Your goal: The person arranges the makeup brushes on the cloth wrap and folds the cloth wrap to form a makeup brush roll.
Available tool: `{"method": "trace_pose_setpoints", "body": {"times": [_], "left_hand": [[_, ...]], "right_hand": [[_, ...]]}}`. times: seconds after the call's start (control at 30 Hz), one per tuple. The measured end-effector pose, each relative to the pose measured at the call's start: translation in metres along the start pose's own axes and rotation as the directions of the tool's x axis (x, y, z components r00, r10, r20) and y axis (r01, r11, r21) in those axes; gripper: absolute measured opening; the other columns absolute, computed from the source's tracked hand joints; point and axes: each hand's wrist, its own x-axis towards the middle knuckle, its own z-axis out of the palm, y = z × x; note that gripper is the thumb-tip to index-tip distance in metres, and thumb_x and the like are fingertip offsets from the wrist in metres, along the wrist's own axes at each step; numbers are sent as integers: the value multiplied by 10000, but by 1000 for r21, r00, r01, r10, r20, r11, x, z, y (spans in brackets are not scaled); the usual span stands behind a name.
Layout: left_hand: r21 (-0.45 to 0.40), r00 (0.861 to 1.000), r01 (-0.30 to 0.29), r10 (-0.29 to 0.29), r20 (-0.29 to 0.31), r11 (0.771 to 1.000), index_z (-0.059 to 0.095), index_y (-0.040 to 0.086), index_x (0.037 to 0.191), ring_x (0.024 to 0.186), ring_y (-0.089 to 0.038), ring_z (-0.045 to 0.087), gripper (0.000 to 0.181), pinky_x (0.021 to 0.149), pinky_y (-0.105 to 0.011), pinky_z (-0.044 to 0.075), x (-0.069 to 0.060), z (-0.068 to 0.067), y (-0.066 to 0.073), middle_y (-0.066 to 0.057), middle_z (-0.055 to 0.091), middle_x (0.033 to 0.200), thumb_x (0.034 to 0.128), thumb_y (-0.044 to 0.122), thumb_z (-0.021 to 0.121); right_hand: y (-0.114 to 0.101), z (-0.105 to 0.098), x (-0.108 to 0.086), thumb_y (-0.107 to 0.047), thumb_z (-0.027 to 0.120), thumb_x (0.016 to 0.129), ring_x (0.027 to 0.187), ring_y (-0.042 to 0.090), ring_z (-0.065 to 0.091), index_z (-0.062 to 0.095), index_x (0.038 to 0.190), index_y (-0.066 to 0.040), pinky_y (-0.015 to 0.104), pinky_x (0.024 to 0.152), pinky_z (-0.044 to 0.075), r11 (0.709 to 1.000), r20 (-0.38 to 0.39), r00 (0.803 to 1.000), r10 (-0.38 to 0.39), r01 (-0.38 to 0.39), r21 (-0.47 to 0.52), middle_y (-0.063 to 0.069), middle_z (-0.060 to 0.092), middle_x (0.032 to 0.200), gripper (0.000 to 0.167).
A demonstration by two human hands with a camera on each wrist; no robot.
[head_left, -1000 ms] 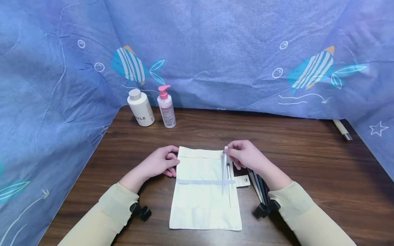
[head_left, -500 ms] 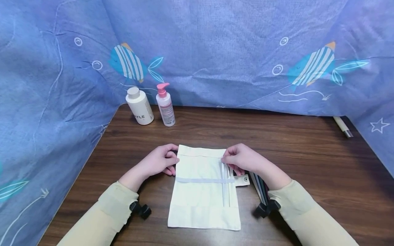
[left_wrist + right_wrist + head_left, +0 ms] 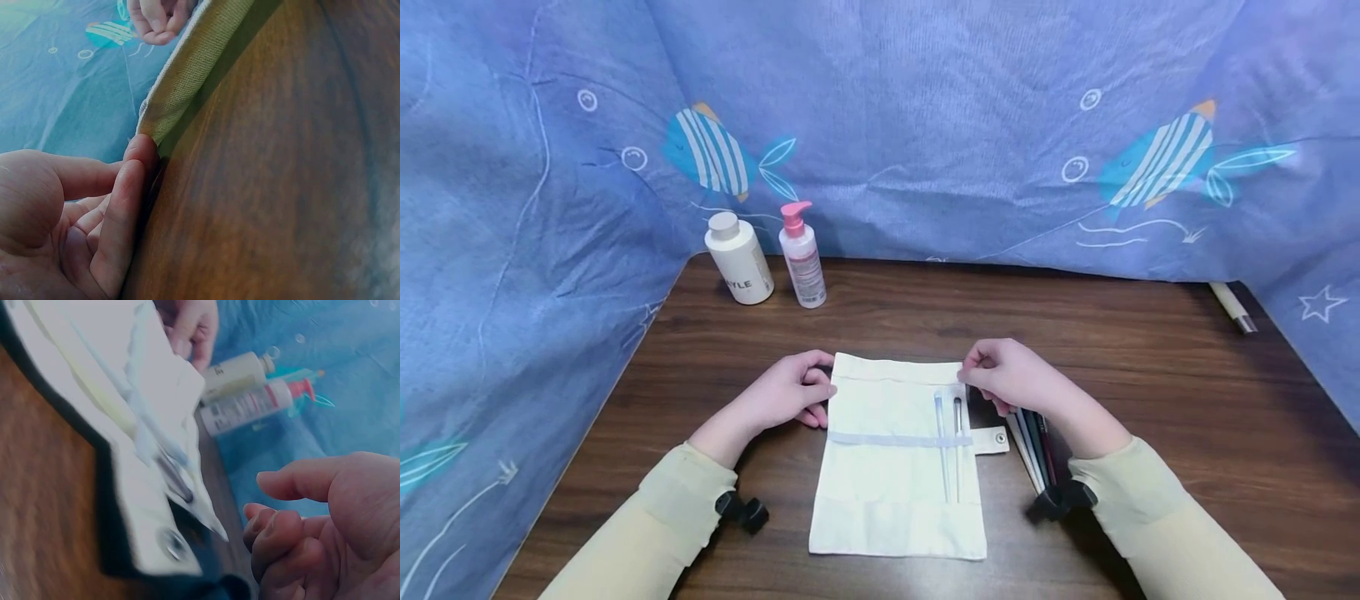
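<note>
A cream fabric roll-up pouch (image 3: 891, 475) lies unrolled on the table, with a grey band across it and a snap tab (image 3: 992, 440) at its right. Two slim brush-like sticks stand side by side under the band: a pale blue one (image 3: 939, 412) and a dark-tipped one (image 3: 957, 410). My left hand (image 3: 790, 390) pinches the pouch's upper left edge; the left wrist view shows thumb and finger meeting at the fabric (image 3: 187, 81). Beside the upper right corner is my right hand (image 3: 1007, 373), holding nothing; thumb and loosely curled fingers are apart in the right wrist view.
Several slim sticks (image 3: 1030, 450) lie partly hidden under my right wrist. A white bottle (image 3: 741, 262) and a pink-topped pump bottle (image 3: 803, 265) stand at the back left. A cream cylinder with a metallic end (image 3: 1231, 307) lies at the back right, before the blue curtain (image 3: 925, 125).
My right hand slid the pale blue stick down under the band, let go of it, and moved right toward the pouch's corner. My left hand stays on the left edge.
</note>
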Motion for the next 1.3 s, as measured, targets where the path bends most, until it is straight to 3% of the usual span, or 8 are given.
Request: {"method": "trace_pose_setpoints", "body": {"times": [0.2, 0.4, 0.53, 0.73, 0.93, 1.3], "left_hand": [[0, 1000, -8, 8, 9, 1000, 475, 5, 1432, 652, -246, 722, 458, 620, -364, 632, 4, 2, 0, -110, 715, 877, 1006, 75, 631], [-2, 1000, -8, 8, 4, 1000, 470, 3, 1437, 645, -246, 720, 468, 616, -369, 631, 4, 2, 0, -108, 721, 883, 1004, 76, 630], [-2, 1000, -2, 2, -1, 1000, 468, 5, 1438, 646, -245, 718, 471, 616, -374, 632, 3, 1, 0, -112, 723, 891, 1004, 80, 632], [6, 1000, 17, -17, 1, 1000, 461, 11, 1446, 653, -245, 723, 484, 624, -369, 634, 0, 2, -2, -102, 729, 885, 1002, 87, 640], [3, 1000, 0, 0, -6, 1000, 456, -3, 1449, 652, -248, 724, 490, 622, -370, 633, -3, 0, -2, -104, 724, 877, 1003, 88, 637], [4, 1000, 3, -3, -10, 1000, 470, -11, 1429, 649, -237, 723, 461, 618, -362, 631, -2, 0, 1, -100, 726, 877, 1003, 72, 626]], "right_hand": [[11, -23, -15, -240, 638, 1016, 472, 203, 558, 586, 974, -7, 332, 452, 483, 999, -17, 1000, 3, -3, 38, 66, 560, 659, 243], [22, -39, -27, -200, 605, 1021, 520, 204, 581, 602, 951, -11, 329, 474, 504, 999, -16, 1000, 7, -8, -43, 59, 580, 684, 202], [33, -44, -36, -208, 629, 1010, 511, 195, 597, 620, 897, -35, 335, 476, 524, 993, 5, 1000, 4, -3, -117, 39, 594, 668, 206], [53, -51, -49, -269, 681, 987, 482, 195, 605, 606, 803, -61, 342, 451, 525, 989, 91, 995, 47, -33, -143, 16, 590, 611, 288], [57, -54, -49, -305, 709, 950, 434, 161, 593, 604, 722, -73, 361, 434, 532, 980, 132, 988, 82, -56, -191, -1, 588, 529, 341], [57, -50, -42, -265, 691, 938, 426, 138, 596, 612, 690, -78, 350, 444, 543, 960, 57, 991, 118, -99, -262, 8, 586, 517, 321]]}}
